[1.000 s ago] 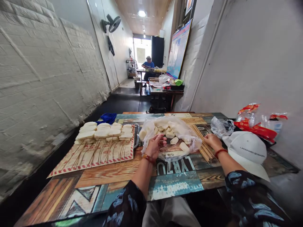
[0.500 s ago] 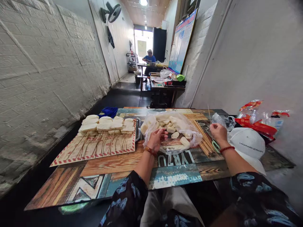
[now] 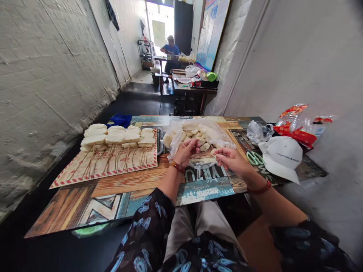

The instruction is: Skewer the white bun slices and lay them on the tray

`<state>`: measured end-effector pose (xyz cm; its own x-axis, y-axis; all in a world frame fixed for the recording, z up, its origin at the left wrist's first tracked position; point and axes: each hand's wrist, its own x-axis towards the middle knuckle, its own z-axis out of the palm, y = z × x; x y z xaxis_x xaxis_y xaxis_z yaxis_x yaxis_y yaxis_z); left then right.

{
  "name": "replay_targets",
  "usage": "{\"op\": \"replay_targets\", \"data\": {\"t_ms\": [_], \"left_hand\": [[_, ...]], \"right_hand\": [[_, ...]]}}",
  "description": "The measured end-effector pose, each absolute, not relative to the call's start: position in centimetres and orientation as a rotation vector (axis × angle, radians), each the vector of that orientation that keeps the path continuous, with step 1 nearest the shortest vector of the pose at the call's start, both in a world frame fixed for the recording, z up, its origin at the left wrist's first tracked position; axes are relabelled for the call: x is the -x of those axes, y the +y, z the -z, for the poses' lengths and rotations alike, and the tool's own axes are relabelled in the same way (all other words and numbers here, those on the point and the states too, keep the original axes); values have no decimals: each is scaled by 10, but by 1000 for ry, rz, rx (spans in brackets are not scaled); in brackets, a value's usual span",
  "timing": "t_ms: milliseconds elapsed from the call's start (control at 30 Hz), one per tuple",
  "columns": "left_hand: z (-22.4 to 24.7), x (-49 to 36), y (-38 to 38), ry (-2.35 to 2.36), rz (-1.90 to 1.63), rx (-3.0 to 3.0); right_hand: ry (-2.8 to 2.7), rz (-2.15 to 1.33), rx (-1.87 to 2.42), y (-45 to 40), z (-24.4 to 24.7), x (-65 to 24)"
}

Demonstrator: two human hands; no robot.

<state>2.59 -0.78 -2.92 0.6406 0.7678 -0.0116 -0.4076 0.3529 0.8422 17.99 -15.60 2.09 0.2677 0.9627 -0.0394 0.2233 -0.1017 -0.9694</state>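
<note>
My right hand (image 3: 229,160) pinches a thin bamboo skewer (image 3: 225,170) above the near edge of a clear plastic bag (image 3: 227,141). Pale slices (image 3: 195,132) fill the opened bag, and a few lie loose at its front. Over the bag's front left, my left hand (image 3: 185,152) hovers with fingers loosely curled and apart; nothing shows in them. Left of the bag, skewered pale oval slices (image 3: 119,136) are piled in rows on a printed paper sheet (image 3: 113,166), sticks towards me. A bundle of bamboo skewers (image 3: 236,143) lies right of the bag, partly behind my right hand.
Green-handled scissors (image 3: 254,158) and a white cap (image 3: 282,155) are on the right of the table. Behind them are a crumpled clear bag (image 3: 256,132) and red packaging (image 3: 295,134). A blue cloth (image 3: 121,120) lies back left. A person (image 3: 170,49) sits at a far table.
My right hand has come left and down from above the skewer bundle to the bag, bringing one skewer. My left hand stays at the bag's front. The view has tilted downward.
</note>
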Motion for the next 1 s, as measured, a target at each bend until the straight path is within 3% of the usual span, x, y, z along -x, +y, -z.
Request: {"op": "replay_targets", "data": {"t_ms": [433,600,800,1000], "left_hand": [[18,-24,-13,440,-734,-1059],[22,-26,-11,509,-730,-1140],[25,-22,-1,661,-970,-1056],[27,-16,10,705,-1185,-1103]], "right_hand": [[-1229,-1270,1479,-149,8,-157],[-1200,-1182,1383,-118,15,-154],[-1249,-1144,1356,-91,19,-170],[-1173,-745,1593,-54,18,-237]]}}
